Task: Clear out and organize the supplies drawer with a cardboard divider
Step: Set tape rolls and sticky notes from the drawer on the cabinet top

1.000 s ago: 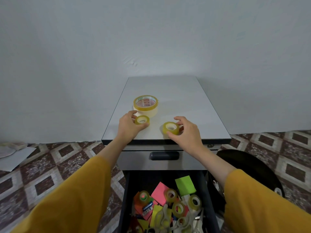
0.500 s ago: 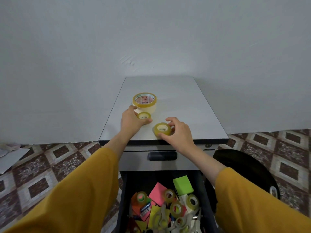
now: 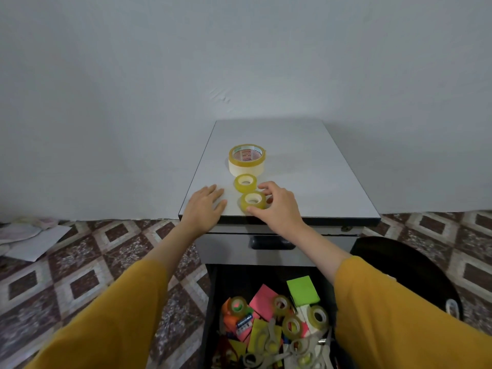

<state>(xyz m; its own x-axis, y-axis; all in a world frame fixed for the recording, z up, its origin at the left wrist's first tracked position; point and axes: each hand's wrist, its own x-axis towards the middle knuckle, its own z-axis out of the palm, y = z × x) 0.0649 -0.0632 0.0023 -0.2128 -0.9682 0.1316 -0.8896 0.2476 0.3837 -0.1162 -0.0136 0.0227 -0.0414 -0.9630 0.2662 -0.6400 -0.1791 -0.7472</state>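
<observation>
On the grey cabinet top (image 3: pixel 306 166) a large yellow tape roll (image 3: pixel 246 159) lies flat, with a small yellow tape roll (image 3: pixel 245 182) just in front of it. My right hand (image 3: pixel 277 206) pinches a second small tape roll (image 3: pixel 253 200) that sits on the top near the front edge. My left hand (image 3: pixel 205 206) lies flat on the top to the left of both small rolls, fingers straight, holding nothing. Below, the open drawer (image 3: pixel 210 302) is full of sticky notes, several small tape rolls and scissors.
A closed drawer with a dark handle (image 3: pixel 271 242) sits under the top. A black round object (image 3: pixel 415 272) stands on the floor to the right of the cabinet. Papers (image 3: pixel 29 238) lie on the tiled floor at the left. A plain wall rises behind.
My left hand let go of its small tape roll and drew back to the left. My right hand slid its roll left, close behind the first one.
</observation>
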